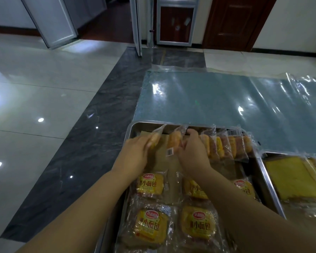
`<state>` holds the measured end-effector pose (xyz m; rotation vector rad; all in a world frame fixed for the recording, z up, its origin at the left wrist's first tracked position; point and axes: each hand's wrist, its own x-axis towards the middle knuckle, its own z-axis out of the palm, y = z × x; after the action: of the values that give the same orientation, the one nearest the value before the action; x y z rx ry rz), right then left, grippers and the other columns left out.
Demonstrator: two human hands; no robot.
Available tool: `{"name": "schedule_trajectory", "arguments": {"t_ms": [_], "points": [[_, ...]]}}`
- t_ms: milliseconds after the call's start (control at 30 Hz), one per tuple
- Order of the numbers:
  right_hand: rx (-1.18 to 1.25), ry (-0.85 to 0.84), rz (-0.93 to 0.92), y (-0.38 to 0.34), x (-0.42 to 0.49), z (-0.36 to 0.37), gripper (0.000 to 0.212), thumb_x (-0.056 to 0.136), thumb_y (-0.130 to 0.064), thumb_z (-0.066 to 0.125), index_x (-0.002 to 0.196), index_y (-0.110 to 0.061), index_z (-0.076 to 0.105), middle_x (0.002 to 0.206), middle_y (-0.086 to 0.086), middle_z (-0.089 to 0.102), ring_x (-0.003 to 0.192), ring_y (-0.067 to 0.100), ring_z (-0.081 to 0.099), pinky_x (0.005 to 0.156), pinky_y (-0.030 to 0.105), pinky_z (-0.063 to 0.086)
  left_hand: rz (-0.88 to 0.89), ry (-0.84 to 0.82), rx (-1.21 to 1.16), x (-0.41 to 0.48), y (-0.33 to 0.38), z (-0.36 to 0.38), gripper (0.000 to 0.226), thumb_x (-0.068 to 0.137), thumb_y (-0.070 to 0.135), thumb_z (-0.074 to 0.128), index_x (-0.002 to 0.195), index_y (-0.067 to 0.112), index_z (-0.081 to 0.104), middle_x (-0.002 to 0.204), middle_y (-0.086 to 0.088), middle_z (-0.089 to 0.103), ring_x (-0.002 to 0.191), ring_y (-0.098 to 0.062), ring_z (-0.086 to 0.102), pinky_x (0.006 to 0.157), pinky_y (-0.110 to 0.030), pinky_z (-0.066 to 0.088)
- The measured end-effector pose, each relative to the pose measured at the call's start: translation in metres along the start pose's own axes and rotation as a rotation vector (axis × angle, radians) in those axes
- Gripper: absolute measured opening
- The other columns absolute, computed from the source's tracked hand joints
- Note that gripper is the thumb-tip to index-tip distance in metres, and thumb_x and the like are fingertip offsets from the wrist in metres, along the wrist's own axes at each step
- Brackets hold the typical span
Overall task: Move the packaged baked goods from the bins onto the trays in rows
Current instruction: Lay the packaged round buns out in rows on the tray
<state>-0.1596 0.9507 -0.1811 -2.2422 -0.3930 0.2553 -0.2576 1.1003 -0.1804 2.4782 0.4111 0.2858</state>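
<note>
Holding a wrapped bun in each hand, you're at the far end of the steel tray [129, 131]. Your left hand [135, 154] has its grip clamped round the lower part of the left bun [155, 137]. It's a bit blurry, but the fingers are curled on the wrapper. Your right hand [193, 152] has its grip pinched on the right bun [174, 141], fingers hooked over the far side with the bun sitting to the left of the palm.

Both buns run long-ways from you toward the far rim. They're tipped up, so the crimped wrapper ends poke over that rim. The right bun has its barcode tag at the near end. There's a slim gap between the two.

To the right of your right hand, a row of packs [224, 145] stands on edge along the far rim, side by side, same near-to-far direction.

For room, there's bare brown paper [162, 164] between and just below your hands, plus a little between the left bun and the tray's left rim. The near half is covered with flat bread packs [150, 185], labels up, in rows. A second tray [263, 168] sits just beside the right rim, holding a yellow cake pack [295, 178]. Past the far rim is a shiny blue sheet [208, 99].
</note>
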Motion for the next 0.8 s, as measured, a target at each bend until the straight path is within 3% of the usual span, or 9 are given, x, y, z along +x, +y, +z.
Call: {"name": "schedule_trajectory", "arguments": {"t_ms": [100,233,333,467,533,600,667,733,800], "points": [[-0.004,0.060,-0.021,0.000,-0.005,-0.018,0.044,0.089,-0.011,0.057,0.130,-0.017,0.040,0.082,-0.007,0.056,0.069,0.006,0.054,0.050,0.015,0.037,-0.070,0.088,-0.127,-0.004,0.008,-0.005,0.029,0.099,0.026,0.039,0.125,0.029,0.051,0.113,0.006,0.046,0.092,-0.001,0.047,0.081,-0.019,0.041],[-0.013,0.134,-0.074,0.001,-0.012,-0.037,0.023,0.089,-0.012,0.057,0.108,-0.024,0.051,0.078,-0.011,0.054,0.069,0.004,0.053,0.053,0.016,0.039,-0.237,0.107,-0.259,-0.004,0.014,-0.005,0.029,0.097,0.021,0.044,0.123,0.021,0.056,0.116,0.000,0.061,0.098,-0.009,0.054,0.081,-0.022,0.042],[-0.064,0.173,-0.114,0.005,-0.018,-0.043,0.019,0.089,-0.014,0.057,0.098,-0.028,0.050,0.081,-0.012,0.052,0.075,0.006,0.052,0.057,0.017,0.040,-0.279,0.084,-0.192,-0.006,0.013,0.001,0.031,0.096,0.020,0.047,0.127,0.021,0.054,0.120,-0.003,0.061,0.101,-0.012,0.056,0.083,-0.023,0.041],[-0.152,0.201,-0.180,0.012,-0.022,-0.048,0.020,0.090,-0.015,0.057,0.109,-0.020,0.058,0.090,-0.014,0.049,0.077,-0.003,0.043,0.060,0.011,0.031,-0.289,0.021,-0.049,-0.006,0.012,0.011,0.043,0.096,0.021,0.045,0.138,0.023,0.038,0.118,-0.008,0.060,0.100,-0.020,0.058,0.084,-0.033,0.046],[-0.192,0.207,-0.228,0.014,-0.022,-0.049,0.019,0.089,-0.016,0.058,0.108,-0.019,0.060,0.096,-0.010,0.054,0.078,-0.002,0.040,0.061,0.010,0.027,-0.254,0.062,0.057,-0.008,0.011,0.015,0.050,0.094,0.020,0.047,0.141,0.022,0.031,0.129,-0.009,0.050,0.113,-0.024,0.049,0.090,-0.037,0.043],[-0.213,0.226,-0.277,0.014,-0.021,-0.050,0.018,0.088,-0.015,0.060,0.106,-0.017,0.062,0.098,-0.005,0.060,0.082,0.004,0.044,0.063,0.009,0.027,-0.160,0.077,0.200,-0.011,0.010,0.017,0.045,0.092,0.026,0.050,0.136,0.023,0.039,0.138,-0.005,0.041,0.125,-0.024,0.033,0.099,-0.037,0.037],[-0.239,0.263,-0.362,0.013,-0.021,-0.049,0.018,0.085,-0.010,0.062,0.102,-0.011,0.066,0.096,0.002,0.064,0.084,0.010,0.049,0.068,0.008,0.025,-0.031,-0.047,0.345,-0.014,0.010,0.020,0.037,0.091,0.033,0.053,0.128,0.028,0.051,0.136,0.002,0.043,0.122,-0.021,0.031,0.101,-0.035,0.032],[-0.273,0.315,-0.459,0.010,-0.022,-0.046,0.015,0.082,-0.009,0.065,0.096,-0.006,0.068,0.091,0.008,0.067,0.079,0.020,0.056,0.071,0.011,0.027,0.031,-0.121,0.331,-0.017,0.007,0.021,0.029,0.090,0.028,0.056,0.119,0.026,0.060,0.128,0.005,0.051,0.116,-0.018,0.038,0.098,-0.030,0.032],[-0.255,0.346,-0.544,0.007,-0.024,-0.044,0.019,0.081,-0.018,0.058,0.087,-0.003,0.070,0.084,0.011,0.066,0.074,0.026,0.058,0.065,0.022,0.039,-0.008,-0.025,0.147,-0.021,0.006,0.017,0.019,0.091,0.020,0.054,0.106,0.024,0.064,0.114,0.006,0.058,0.110,-0.015,0.045,0.092,-0.024,0.035]]}}
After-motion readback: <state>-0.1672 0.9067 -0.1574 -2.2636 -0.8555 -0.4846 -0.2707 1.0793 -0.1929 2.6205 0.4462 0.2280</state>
